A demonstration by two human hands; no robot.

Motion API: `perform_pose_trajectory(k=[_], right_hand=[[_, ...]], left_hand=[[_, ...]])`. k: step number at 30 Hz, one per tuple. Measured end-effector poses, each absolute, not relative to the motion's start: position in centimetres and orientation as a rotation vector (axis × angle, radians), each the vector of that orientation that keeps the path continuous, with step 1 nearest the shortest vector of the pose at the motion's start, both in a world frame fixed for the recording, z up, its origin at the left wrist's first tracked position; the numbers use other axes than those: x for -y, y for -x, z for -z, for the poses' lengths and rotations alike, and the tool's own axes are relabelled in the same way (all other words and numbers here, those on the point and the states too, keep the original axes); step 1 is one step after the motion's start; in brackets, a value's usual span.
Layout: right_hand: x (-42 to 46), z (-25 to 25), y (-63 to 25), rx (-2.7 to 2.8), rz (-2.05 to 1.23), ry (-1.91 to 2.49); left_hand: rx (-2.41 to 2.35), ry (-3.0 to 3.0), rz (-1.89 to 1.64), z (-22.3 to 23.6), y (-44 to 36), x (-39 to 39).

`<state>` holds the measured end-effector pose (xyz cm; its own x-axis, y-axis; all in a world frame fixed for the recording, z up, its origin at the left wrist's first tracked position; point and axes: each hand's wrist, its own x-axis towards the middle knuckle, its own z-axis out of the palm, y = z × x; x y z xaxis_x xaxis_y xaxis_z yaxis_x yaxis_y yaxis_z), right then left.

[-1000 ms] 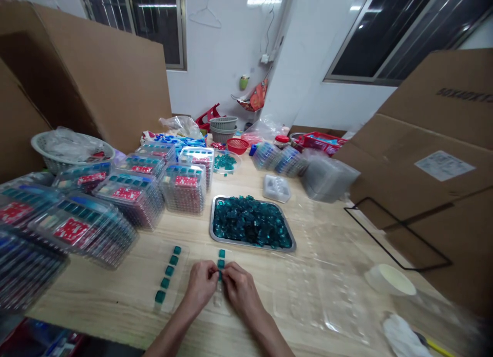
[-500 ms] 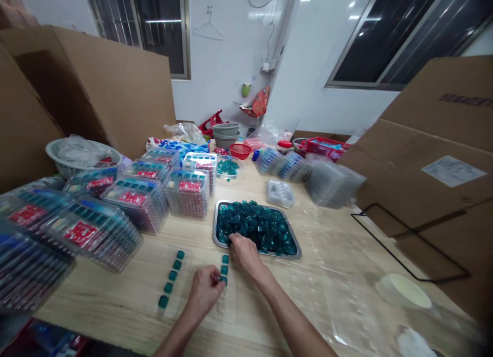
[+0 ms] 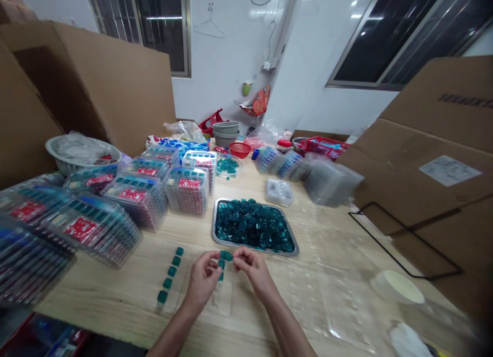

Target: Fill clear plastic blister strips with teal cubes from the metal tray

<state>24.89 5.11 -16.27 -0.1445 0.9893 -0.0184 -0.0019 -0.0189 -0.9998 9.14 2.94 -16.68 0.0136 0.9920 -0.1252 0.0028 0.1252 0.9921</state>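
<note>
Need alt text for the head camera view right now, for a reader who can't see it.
The left hand and right hand pinch a teal cube above a clear plastic strip holding a row of teal cubes on a wooden table. Beyond them, a metal tray is heaped with cubes, with stacked clear packs to the left.

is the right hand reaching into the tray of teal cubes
No, the right hand is outside the steel tray, pinching a teal cube.
</note>
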Motion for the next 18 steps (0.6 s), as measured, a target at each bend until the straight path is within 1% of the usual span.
perform_pose_trajectory(k=[2, 4, 9, 14, 18], right_hand=[[-3.9, 16.0, -24.3, 1.119, -1.524, 1.088], [-2.9, 15.8, -23.8, 0.980, -1.620, 1.050], [-1.4, 16.2, -22.8, 0.825, -1.789, 0.994], [-1.0, 16.5, -22.2, 0.785, -1.772, 1.003], [-1.0, 17.1, -22.0, 0.890, -1.706, 1.061]], left_hand=[[-1.081, -0.968, -1.134, 15.6, -9.2, -2.8], [-0.991, -0.872, -1.137, 14.9, -9.1, -2.6], [-0.995, -0.800, -1.142, 15.0, -8.4, -1.9], [-1.027, -0.829, -1.123, 15.0, -7.9, -1.5], [-1.053, -0.860, -1.073, 15.4, -7.7, -1.4]])
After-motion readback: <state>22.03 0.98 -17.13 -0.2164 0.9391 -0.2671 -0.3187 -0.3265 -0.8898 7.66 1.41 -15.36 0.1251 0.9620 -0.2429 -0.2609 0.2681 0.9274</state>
